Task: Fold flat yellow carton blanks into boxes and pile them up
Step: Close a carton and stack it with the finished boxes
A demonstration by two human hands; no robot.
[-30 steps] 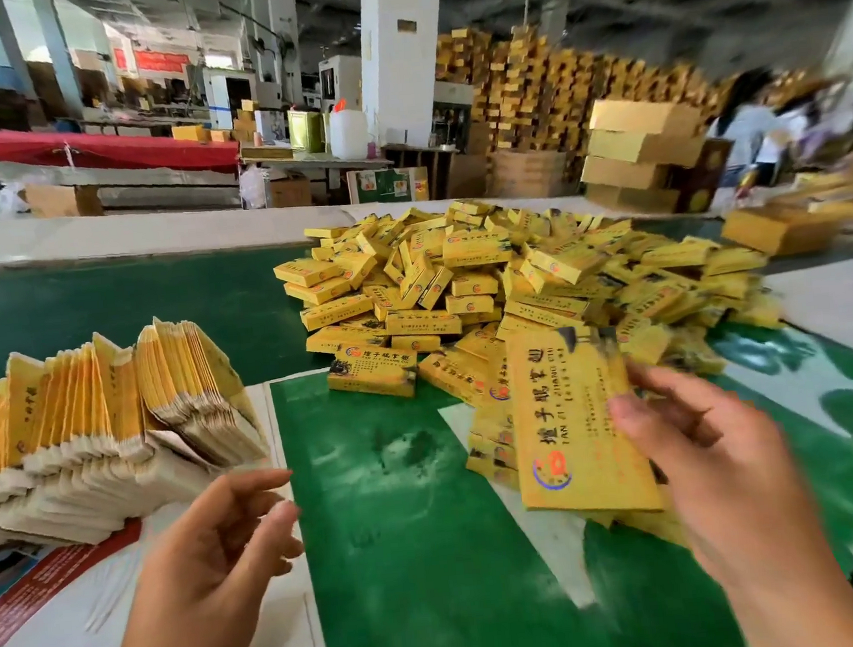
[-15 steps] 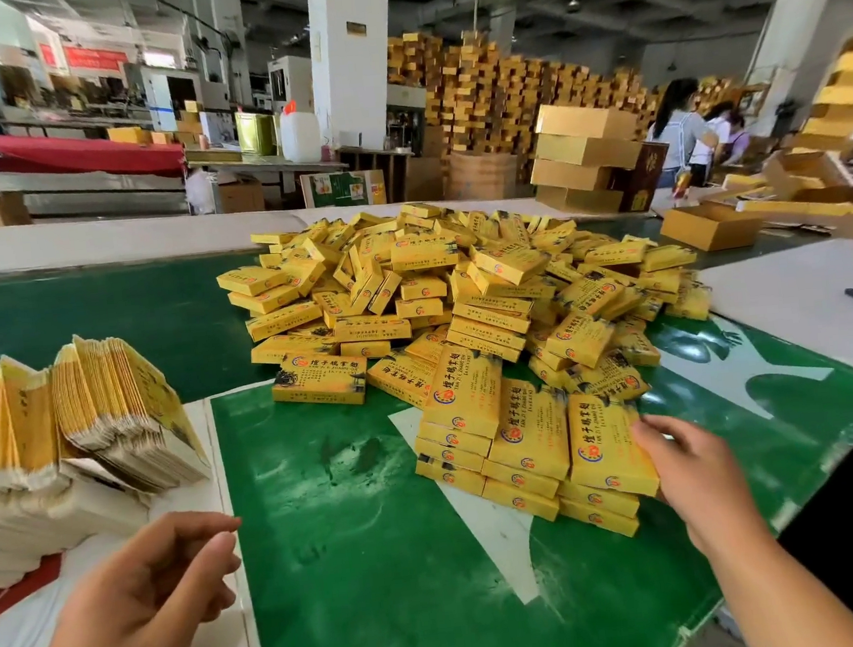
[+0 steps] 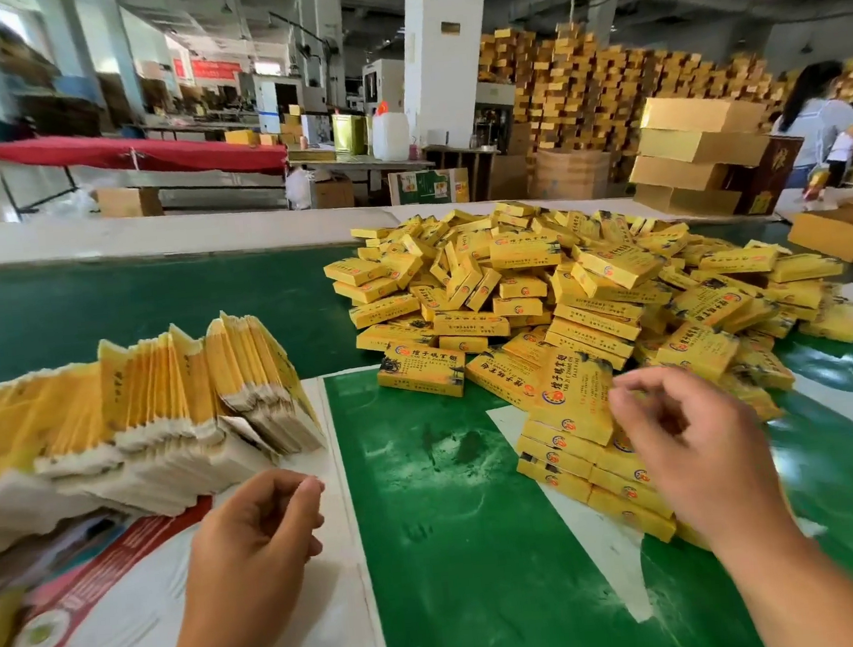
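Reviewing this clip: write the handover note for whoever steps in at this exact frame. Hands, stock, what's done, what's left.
Left hand: holds nothing, fingers loosely curled, just short of the flat blanks.
Right hand: holds nothing, fingers loosely curled, above the near stack of folded boxes.
Blanks: a thick row standing on edge on the white sheet, on the left.
Done: a large loose heap of folded boxes on the green table, plus the neat near stack.
Left: fold the many remaining blanks; no blank in hand right now.

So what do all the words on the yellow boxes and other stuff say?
Folded yellow boxes: large red Chinese characters and small Latin lettering, too blurred to read.
Flat carton blanks: a few characters, unreadable.
Red banner on the far wall: blurred.
Dark box: one gold character, unclear.
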